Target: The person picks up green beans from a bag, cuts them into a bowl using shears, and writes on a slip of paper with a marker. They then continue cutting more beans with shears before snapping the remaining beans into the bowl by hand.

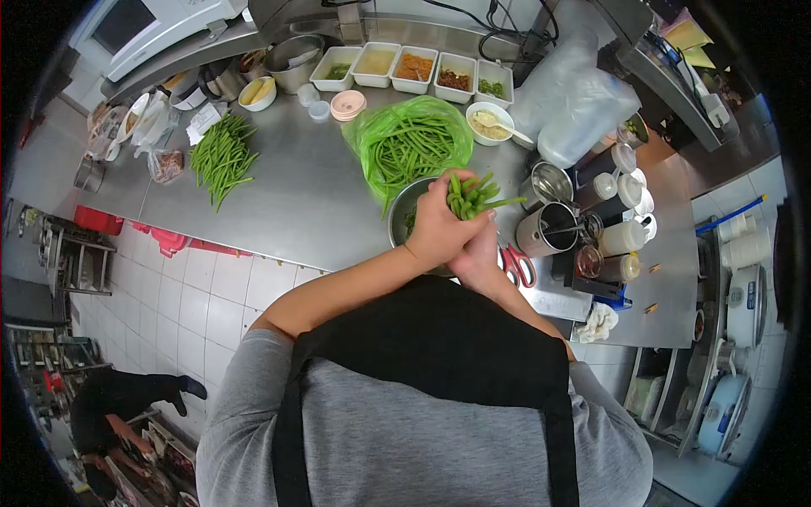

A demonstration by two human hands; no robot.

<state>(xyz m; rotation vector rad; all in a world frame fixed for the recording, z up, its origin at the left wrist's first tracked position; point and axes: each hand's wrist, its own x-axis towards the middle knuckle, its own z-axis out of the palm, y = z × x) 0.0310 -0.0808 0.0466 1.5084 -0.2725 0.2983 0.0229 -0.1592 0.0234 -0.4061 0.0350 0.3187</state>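
Observation:
A bunch of green beans [473, 196] sticks out of my closed left hand [438, 226], above a metal bowl [397, 221]. Pressed close beneath it is my right hand [480, 252], also closed around the bunch; its fingers are partly hidden. Some green pieces lie inside the bowl, mostly covered by my hands. Just behind, an open green plastic bag [363, 139] is full of whole green beans. Another pile of green beans [223, 156] rests on the steel counter to the left. Red-handled scissors [522, 265] lie right of my hands.
Several white tubs [377, 64] of chopped ingredients line the back of the steel counter [291, 182]. At right stand a metal pot [545, 230], sauce bottles [621, 238] and a large plastic bag [583, 114]. A person in dark clothing [127, 397] is at lower left.

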